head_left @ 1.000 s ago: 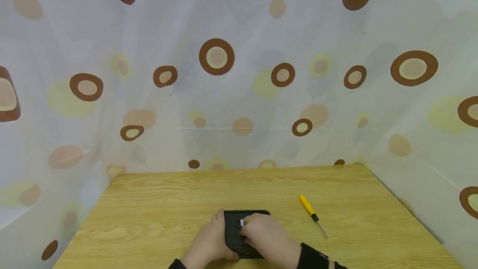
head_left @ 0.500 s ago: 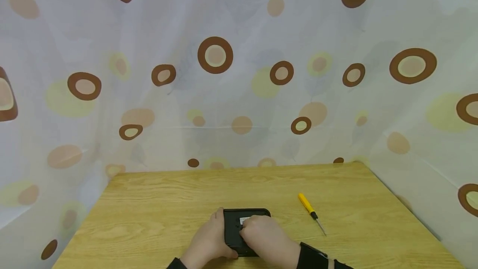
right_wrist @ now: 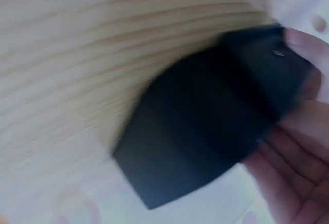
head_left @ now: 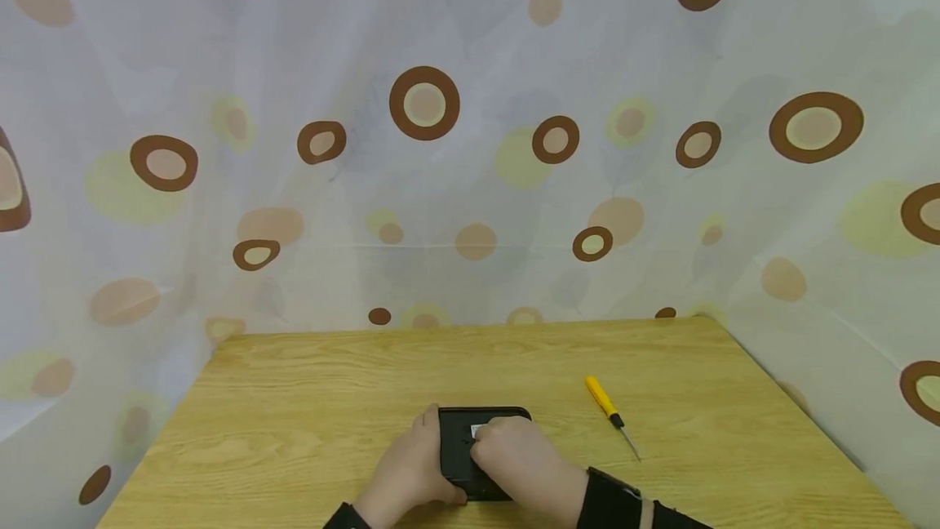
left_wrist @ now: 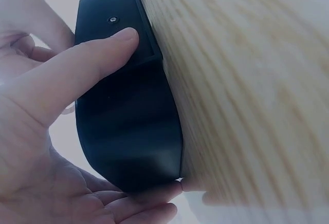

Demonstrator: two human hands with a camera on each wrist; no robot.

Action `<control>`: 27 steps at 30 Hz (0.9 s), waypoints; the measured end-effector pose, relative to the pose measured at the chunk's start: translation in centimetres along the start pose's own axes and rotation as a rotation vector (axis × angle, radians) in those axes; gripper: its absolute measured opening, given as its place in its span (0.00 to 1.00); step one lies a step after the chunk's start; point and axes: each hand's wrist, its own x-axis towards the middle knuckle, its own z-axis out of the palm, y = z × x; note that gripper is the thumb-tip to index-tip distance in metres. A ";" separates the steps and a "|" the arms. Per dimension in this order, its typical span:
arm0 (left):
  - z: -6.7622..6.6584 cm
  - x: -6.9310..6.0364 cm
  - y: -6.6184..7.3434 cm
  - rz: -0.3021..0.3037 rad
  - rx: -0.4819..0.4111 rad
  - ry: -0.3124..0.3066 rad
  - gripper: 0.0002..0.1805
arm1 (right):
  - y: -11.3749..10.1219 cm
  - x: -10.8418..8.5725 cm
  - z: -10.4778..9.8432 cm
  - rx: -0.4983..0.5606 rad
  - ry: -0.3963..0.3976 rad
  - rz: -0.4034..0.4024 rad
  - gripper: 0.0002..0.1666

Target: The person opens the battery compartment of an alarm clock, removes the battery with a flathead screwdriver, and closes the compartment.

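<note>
A black plastic case with rounded corners (head_left: 457,457) lies on the wooden table at the front middle. A small white label (head_left: 476,430) shows on its upper face, partly covered. My left hand (head_left: 411,460) grips the case's left side; in the left wrist view its thumb (left_wrist: 97,57) presses the black wall beside a small screw (left_wrist: 113,19). Over the case's right part, my right hand (head_left: 525,460) rests with curled fingers. Its fingertips are hidden, so I cannot tell what they pinch. The right wrist view shows the case (right_wrist: 200,111) blurred, with fingers at the right edge.
A screwdriver with a yellow handle (head_left: 600,394) lies on the table (head_left: 316,398) to the right of the case, its tip toward the front. A white curtain with brown and yellow circles (head_left: 470,186) hangs behind and along both sides.
The right hand's fingers have turned and tucked in against the case, hiding a thumb or finger that showed before. The left hand keeps its grip. The screwdriver stays where it lay.
</note>
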 end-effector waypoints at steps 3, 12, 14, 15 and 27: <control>0.0 0.1 0.0 0.000 0.000 0.000 0.67 | 0.3 0.3 0.0 0.058 0.006 0.035 0.10; -0.1 0.2 -0.2 -0.002 0.002 -0.005 0.68 | 0.9 0.8 -0.9 0.254 0.001 0.058 0.13; 0.0 0.2 -0.3 0.002 0.008 -0.007 0.68 | 0.8 0.7 -1.0 0.250 -0.009 0.048 0.15; 0.0 0.2 -0.3 0.003 0.012 -0.008 0.68 | 0.7 0.7 -1.0 0.236 -0.014 0.039 0.16; 0.0 0.0 -0.2 0.003 0.002 0.000 0.63 | 0.2 0.7 -0.8 0.179 -0.011 0.029 0.19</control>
